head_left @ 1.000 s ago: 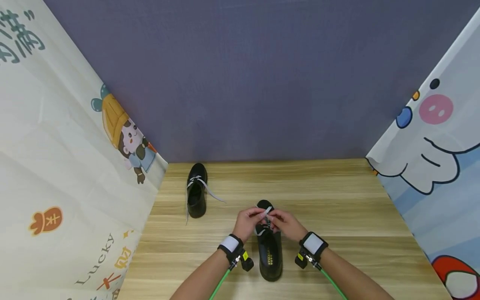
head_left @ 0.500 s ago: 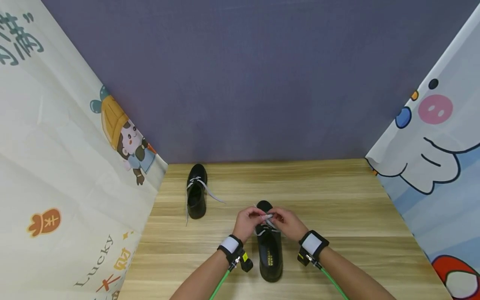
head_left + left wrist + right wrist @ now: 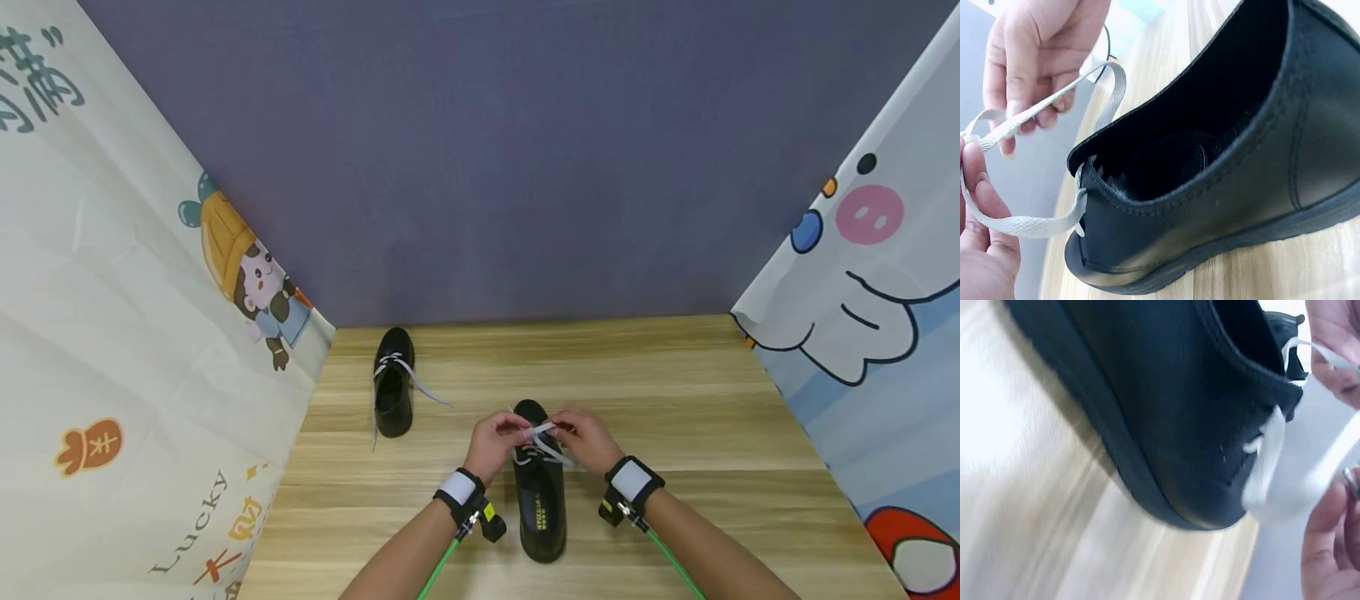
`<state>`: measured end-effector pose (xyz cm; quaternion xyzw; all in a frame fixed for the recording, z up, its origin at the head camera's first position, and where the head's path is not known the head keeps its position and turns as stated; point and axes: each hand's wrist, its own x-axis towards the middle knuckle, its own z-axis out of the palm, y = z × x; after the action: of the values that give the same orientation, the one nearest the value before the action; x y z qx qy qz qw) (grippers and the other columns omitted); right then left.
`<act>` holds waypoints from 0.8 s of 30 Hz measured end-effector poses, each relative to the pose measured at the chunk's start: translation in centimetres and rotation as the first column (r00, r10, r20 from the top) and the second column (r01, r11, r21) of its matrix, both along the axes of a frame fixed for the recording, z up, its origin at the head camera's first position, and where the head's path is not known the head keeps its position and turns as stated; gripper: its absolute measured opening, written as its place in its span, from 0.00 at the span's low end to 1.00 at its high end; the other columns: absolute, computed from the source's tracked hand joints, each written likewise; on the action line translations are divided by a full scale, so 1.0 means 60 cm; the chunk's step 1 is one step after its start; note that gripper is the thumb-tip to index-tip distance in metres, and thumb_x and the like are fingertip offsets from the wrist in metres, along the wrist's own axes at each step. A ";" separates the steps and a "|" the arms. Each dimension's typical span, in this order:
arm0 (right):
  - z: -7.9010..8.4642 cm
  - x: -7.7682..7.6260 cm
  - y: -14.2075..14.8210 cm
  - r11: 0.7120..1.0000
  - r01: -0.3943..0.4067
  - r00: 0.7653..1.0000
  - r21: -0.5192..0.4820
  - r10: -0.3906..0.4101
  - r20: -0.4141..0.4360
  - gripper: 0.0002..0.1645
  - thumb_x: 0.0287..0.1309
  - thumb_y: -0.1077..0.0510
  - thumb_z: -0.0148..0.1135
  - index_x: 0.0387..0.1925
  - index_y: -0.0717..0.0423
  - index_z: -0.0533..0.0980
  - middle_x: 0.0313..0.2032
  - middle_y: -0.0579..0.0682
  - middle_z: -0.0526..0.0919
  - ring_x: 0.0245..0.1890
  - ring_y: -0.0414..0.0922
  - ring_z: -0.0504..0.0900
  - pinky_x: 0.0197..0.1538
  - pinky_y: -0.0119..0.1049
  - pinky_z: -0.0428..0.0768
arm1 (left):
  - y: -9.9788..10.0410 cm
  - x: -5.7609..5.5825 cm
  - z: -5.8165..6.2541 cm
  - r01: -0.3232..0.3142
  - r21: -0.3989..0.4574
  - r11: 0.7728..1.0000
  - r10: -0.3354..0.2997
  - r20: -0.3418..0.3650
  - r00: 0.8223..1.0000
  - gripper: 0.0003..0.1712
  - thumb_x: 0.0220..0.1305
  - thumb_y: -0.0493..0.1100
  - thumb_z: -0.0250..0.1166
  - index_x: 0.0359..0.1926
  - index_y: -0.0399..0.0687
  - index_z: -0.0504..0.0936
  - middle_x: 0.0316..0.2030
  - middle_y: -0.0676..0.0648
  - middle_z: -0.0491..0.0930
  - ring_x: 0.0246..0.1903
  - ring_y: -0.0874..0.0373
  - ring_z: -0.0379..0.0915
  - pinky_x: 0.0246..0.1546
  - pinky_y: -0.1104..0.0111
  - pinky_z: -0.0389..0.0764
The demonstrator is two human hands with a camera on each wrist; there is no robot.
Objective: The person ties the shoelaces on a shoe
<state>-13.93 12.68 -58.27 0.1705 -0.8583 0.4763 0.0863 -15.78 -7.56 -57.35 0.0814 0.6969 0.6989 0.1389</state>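
A black leather shoe [image 3: 542, 508] stands on the wooden surface, toe away from me, with white shoelaces through its eyelets. My left hand [image 3: 495, 446] is over the laces from the left. Its thumb and finger pinch a loop of the shoelace [image 3: 1029, 226]. Across from it, my right hand [image 3: 590, 440] holds another part of the lace between thumb and fingertips. A strand of lace [image 3: 543, 429] stretches between both hands above the shoe's front. In the right wrist view the lace [image 3: 1266, 469] is blurred and its exact crossing is hard to make out.
A second black shoe [image 3: 393, 383], its white laces loose, stands farther back on the left. The wooden surface [image 3: 660, 375] ends at a grey-blue panel [image 3: 480, 167]. Printed white sheets hang left [image 3: 135, 292] and right [image 3: 862, 317].
My right hand has shifted slightly right, drawing lace out between the hands, and a slanting strand now shows under it. The left hand keeps nearly the same place.
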 end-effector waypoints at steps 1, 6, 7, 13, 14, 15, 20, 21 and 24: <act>-0.001 0.001 -0.001 1.000 -0.009 0.999 -0.017 0.010 0.034 0.07 0.58 0.69 0.67 0.39 0.63 0.83 0.32 0.51 0.82 0.31 0.40 0.78 0.34 0.33 0.78 | 0.001 0.000 0.000 0.003 -0.003 1.000 -0.003 0.002 1.000 0.06 0.62 0.29 0.67 0.42 0.34 0.84 0.36 0.46 0.84 0.35 0.58 0.82 0.44 0.56 0.84; -0.007 0.006 -0.008 0.997 -0.012 0.966 -0.082 0.033 0.256 0.05 0.61 0.69 0.64 0.39 0.63 0.79 0.38 0.55 0.84 0.38 0.45 0.83 0.40 0.37 0.81 | 0.003 0.003 0.003 0.016 -0.009 1.000 -0.016 0.010 1.000 0.06 0.63 0.31 0.67 0.42 0.35 0.84 0.37 0.47 0.84 0.37 0.57 0.82 0.43 0.62 0.83; -0.008 0.006 -0.008 0.995 -0.016 0.954 -0.094 0.043 0.297 0.04 0.62 0.69 0.63 0.39 0.63 0.79 0.38 0.54 0.84 0.38 0.46 0.83 0.40 0.38 0.81 | 0.004 0.003 0.003 0.016 -0.012 1.000 -0.016 0.009 1.000 0.06 0.63 0.31 0.67 0.42 0.35 0.84 0.37 0.47 0.84 0.37 0.57 0.82 0.43 0.63 0.83; -0.008 0.009 -0.003 0.994 -0.038 0.902 -0.099 0.076 0.425 0.10 0.71 0.60 0.58 0.35 0.60 0.81 0.32 0.48 0.80 0.32 0.43 0.75 0.34 0.34 0.72 | 0.005 0.006 0.000 0.012 -0.023 1.000 -0.012 -0.004 1.000 0.06 0.63 0.32 0.68 0.41 0.35 0.84 0.36 0.46 0.84 0.36 0.59 0.81 0.41 0.66 0.81; -0.008 0.008 -0.001 0.995 -0.038 0.900 -0.089 0.073 0.430 0.13 0.72 0.58 0.57 0.33 0.60 0.81 0.30 0.47 0.78 0.31 0.43 0.73 0.34 0.34 0.70 | 0.006 0.006 -0.001 0.011 -0.023 1.000 -0.011 -0.004 1.000 0.06 0.63 0.32 0.68 0.41 0.34 0.84 0.36 0.46 0.84 0.36 0.59 0.81 0.41 0.65 0.81; -0.009 0.008 0.001 0.996 -0.039 0.898 -0.082 0.071 0.433 0.15 0.73 0.56 0.56 0.32 0.59 0.81 0.30 0.47 0.76 0.30 0.43 0.71 0.33 0.34 0.69 | 0.006 0.006 -0.002 0.010 -0.027 1.000 -0.010 0.000 1.000 0.06 0.63 0.32 0.68 0.41 0.35 0.84 0.36 0.46 0.84 0.36 0.59 0.81 0.41 0.65 0.81; -0.011 0.011 0.008 0.996 -0.065 0.893 -0.068 0.088 0.440 0.19 0.74 0.52 0.53 0.31 0.58 0.82 0.31 0.48 0.75 0.32 0.44 0.70 0.35 0.36 0.68 | 0.007 0.005 -0.005 0.013 -0.047 0.999 -0.013 0.006 1.000 0.06 0.64 0.32 0.67 0.42 0.34 0.84 0.37 0.47 0.83 0.35 0.60 0.79 0.43 0.58 0.81; -0.012 0.012 0.009 0.995 -0.074 0.891 -0.071 0.098 0.443 0.20 0.75 0.52 0.53 0.31 0.58 0.83 0.32 0.48 0.75 0.33 0.44 0.70 0.35 0.36 0.68 | 0.007 0.005 -0.006 0.014 -0.049 0.999 -0.014 0.005 1.000 0.07 0.64 0.32 0.67 0.42 0.34 0.83 0.37 0.46 0.83 0.35 0.61 0.79 0.43 0.57 0.81; -0.016 0.016 0.010 0.991 -0.105 0.879 -0.087 0.134 0.458 0.22 0.76 0.50 0.51 0.34 0.58 0.85 0.32 0.49 0.76 0.33 0.43 0.71 0.36 0.36 0.69 | 0.008 0.003 -0.009 0.017 -0.049 0.999 -0.017 -0.006 1.000 0.07 0.64 0.31 0.66 0.42 0.32 0.83 0.37 0.44 0.84 0.35 0.61 0.78 0.43 0.57 0.81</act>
<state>-12.97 13.26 -59.23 0.1021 -0.8273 0.5330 -0.1452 -15.59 -7.06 -57.92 0.0863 0.7135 0.6802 0.1442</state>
